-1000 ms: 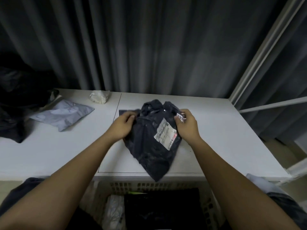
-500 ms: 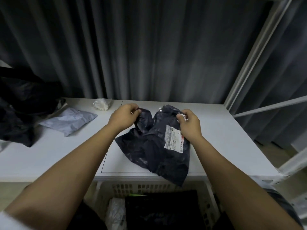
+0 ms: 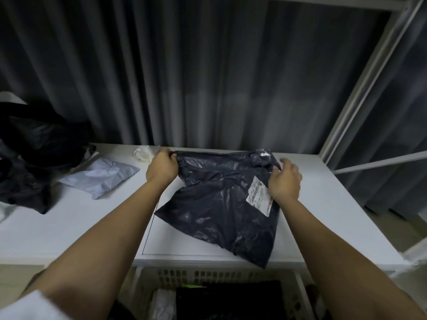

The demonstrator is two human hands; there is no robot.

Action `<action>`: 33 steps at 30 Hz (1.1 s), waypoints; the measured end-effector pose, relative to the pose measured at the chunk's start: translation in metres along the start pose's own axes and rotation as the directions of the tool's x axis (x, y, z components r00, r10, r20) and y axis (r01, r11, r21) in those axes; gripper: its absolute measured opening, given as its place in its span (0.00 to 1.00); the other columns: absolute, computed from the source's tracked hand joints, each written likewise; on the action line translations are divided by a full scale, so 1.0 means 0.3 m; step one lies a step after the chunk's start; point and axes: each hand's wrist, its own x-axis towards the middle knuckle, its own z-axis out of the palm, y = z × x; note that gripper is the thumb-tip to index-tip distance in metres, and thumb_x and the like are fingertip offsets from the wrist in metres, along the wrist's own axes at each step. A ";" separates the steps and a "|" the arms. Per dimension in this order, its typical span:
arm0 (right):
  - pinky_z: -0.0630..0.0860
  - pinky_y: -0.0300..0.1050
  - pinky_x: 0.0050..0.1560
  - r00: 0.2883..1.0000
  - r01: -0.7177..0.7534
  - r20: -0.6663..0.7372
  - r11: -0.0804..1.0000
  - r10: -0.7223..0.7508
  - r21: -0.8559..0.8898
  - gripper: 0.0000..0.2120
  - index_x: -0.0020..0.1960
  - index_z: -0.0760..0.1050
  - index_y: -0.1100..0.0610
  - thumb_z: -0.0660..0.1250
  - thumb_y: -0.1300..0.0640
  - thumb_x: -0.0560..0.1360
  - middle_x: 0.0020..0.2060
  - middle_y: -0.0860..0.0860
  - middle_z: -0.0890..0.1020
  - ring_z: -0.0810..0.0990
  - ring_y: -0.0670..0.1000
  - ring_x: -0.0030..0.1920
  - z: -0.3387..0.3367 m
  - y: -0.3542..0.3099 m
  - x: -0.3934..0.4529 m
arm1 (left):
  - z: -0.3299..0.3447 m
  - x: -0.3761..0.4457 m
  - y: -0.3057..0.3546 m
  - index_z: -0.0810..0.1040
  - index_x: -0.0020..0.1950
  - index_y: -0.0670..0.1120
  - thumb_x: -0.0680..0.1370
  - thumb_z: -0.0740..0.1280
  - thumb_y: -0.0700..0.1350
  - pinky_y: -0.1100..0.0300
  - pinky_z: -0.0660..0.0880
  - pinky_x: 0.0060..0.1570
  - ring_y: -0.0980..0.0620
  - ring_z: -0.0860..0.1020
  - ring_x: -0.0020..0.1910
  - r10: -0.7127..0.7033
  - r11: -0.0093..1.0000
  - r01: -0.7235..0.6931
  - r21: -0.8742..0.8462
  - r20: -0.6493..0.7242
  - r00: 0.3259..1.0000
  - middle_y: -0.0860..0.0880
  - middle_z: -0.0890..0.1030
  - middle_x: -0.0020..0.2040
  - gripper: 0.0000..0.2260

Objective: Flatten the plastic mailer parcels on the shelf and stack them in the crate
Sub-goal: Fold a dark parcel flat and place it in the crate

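**Spreading the dark mailer flat before it goes in the crate**

Pulling outward from two corners, both hands stretch the dark mailer across the white shelf; the left hand has its fingers curled round the mailer's far left corner, and the right hand pinches the far right edge just beyond the white shipping label, though its fingertips are partly hidden by the plastic; holding opposite corners looks like the way to draw the creases out, since the plastic is wrinkled and would bunch again if gripped in the middle; the mailer lies mostly on the shelf, its near corner hanging just over the front edge above the white crate, which stands below the mailer and already holds dark parcels, so a flattened parcel should only need to come forward and down; well to the left of the mailer rests a pale grey mailer, and beyond that a heap of black bags, presumably waiting their turn; a small crumpled white wrapper sits just beyond the left hand; the flattening step seems unfinished, as wrinkles remain across the mailer's surface.
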 end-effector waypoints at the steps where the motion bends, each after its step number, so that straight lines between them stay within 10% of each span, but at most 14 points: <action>1: 0.62 0.53 0.66 0.994 0.110 -0.005 0.994 -0.110 -0.004 0.19 0.70 0.67 0.57 0.58 0.52 0.81 0.68 0.60 0.69 0.64 0.61 0.68 0.019 -0.015 -0.019 | 0.023 0.004 -0.012 0.73 0.54 0.44 0.81 0.56 0.48 0.51 0.74 0.50 0.38 0.79 0.49 -0.001 1.000 0.001 -0.009 0.016 1.000 0.39 0.81 0.49 0.10; 4: 0.50 0.56 0.74 0.873 0.393 0.329 0.919 -0.360 -0.039 0.29 0.75 0.59 0.47 0.51 0.36 0.78 0.76 0.54 0.59 0.54 0.58 0.75 0.097 -0.053 -0.094 | 0.083 0.001 -0.039 0.71 0.56 0.45 0.82 0.56 0.48 0.49 0.76 0.49 0.38 0.80 0.44 -0.032 0.999 0.034 -0.027 0.054 0.998 0.39 0.82 0.48 0.10; 8: 0.39 0.63 0.74 0.640 0.435 0.742 0.890 -0.199 -0.137 0.31 0.75 0.43 0.34 0.46 0.29 0.75 0.78 0.45 0.42 0.39 0.58 0.77 0.209 0.004 -0.188 | 0.146 -0.066 -0.044 0.63 0.72 0.44 0.82 0.59 0.49 0.46 0.67 0.61 0.36 0.71 0.63 -0.029 0.999 0.031 -0.012 0.102 0.994 0.37 0.69 0.67 0.20; 13: 0.39 0.63 0.73 0.613 0.457 0.773 0.871 -0.163 -0.179 0.33 0.75 0.40 0.33 0.49 0.28 0.74 0.78 0.46 0.41 0.37 0.57 0.77 0.297 0.038 -0.237 | 0.178 -0.156 -0.086 0.55 0.77 0.47 0.81 0.58 0.53 0.45 0.53 0.73 0.42 0.51 0.75 0.173 0.955 -0.210 0.208 0.183 0.968 0.41 0.52 0.77 0.27; 18: 0.43 0.62 0.74 0.773 0.483 0.563 0.847 -0.292 -0.224 0.35 0.76 0.44 0.37 0.41 0.27 0.71 0.78 0.49 0.46 0.45 0.58 0.76 0.291 0.036 -0.214 | 0.261 -0.211 -0.068 0.49 0.79 0.56 0.82 0.48 0.58 0.43 0.37 0.73 0.47 0.37 0.77 0.178 0.888 -0.358 0.289 0.502 0.846 0.50 0.40 0.79 0.25; 33: 0.33 0.70 0.68 0.719 0.467 0.690 0.797 -0.089 -0.384 0.33 0.75 0.34 0.36 0.43 0.30 0.76 0.76 0.49 0.33 0.30 0.62 0.74 0.390 0.152 -0.243 | 0.401 -0.239 -0.159 0.35 0.77 0.59 0.81 0.46 0.62 0.32 0.32 0.66 0.41 0.31 0.74 0.116 0.739 -0.444 0.507 0.553 0.825 0.48 0.33 0.77 0.28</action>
